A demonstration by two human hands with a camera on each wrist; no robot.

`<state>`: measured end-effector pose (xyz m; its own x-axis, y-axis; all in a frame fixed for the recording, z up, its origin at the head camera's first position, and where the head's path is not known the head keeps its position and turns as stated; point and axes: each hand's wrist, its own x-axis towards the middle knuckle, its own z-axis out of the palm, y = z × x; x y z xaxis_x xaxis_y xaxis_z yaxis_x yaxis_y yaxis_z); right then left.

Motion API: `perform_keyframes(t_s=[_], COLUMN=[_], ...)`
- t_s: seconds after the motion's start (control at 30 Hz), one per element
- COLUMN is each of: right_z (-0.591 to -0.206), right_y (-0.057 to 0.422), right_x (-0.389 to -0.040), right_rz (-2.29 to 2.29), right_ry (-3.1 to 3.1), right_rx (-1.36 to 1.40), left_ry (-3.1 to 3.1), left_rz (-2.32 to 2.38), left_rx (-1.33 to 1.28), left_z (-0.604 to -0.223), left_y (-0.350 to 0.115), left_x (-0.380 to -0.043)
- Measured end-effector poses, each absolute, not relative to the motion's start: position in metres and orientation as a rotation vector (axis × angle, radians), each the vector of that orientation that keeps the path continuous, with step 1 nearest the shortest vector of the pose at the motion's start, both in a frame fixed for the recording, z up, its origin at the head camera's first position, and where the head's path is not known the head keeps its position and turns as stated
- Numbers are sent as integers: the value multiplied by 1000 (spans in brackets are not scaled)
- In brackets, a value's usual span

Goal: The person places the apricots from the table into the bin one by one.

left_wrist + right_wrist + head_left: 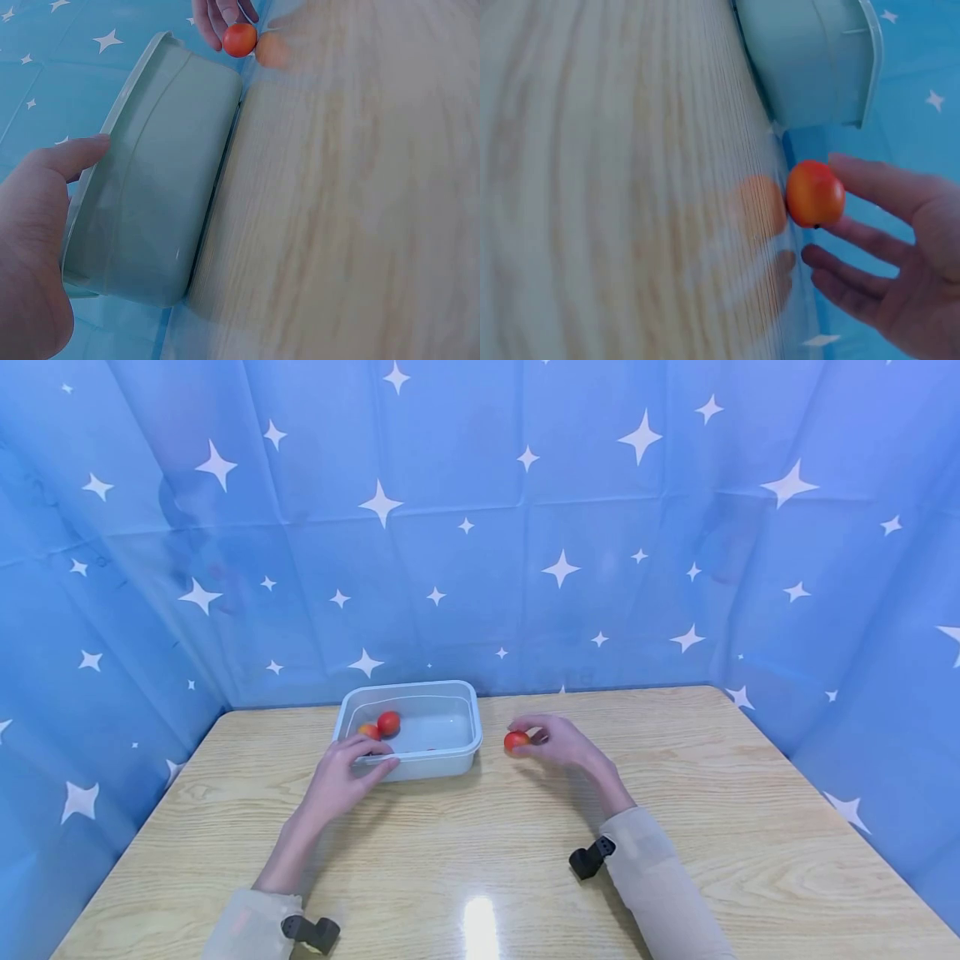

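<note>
A light blue-green plastic container [450, 763] stands near the table's back edge. My left hand [343, 783] grips its near rim at the left, the thumb outside; in the left wrist view the other fingers are hidden behind the wall [161, 180]. Inside, at the left, lie a red fruit [388, 722] and a more orange one [369, 731], partly covered by my fingers. Right of the container, my right hand [561, 742] pinches a small round red-orange fruit [814, 193] between thumb and fingers. That fruit sits at the tabletop, its dark stem spot showing.
The light wood table [450, 843] is glossy and mirrors the fruit. A blue curtain [480, 552] with white stars hangs behind it and along both sides. Each sleeve carries a small black camera, one on the left wrist [311, 933] and one on the right [592, 857].
</note>
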<state>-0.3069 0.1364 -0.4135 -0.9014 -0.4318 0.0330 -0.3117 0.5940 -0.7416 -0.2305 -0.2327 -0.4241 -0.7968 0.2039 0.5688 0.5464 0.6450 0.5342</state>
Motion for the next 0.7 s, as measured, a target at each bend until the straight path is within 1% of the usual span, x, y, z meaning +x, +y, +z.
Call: perform_keyframes(t_s=[0.33,0.7], right_z=[-414,-411], right_y=[139,138], right_x=[-307,-306], right_rz=[-1180,-1283], right_ry=[2656,2672], right_rx=[-695,-557], left_ry=[-2407,-2408], left_rz=[-993,-984], left_rx=[-578,-582], left_z=[-424,-425], left_y=[-232,-232], left_x=[-231,-231])
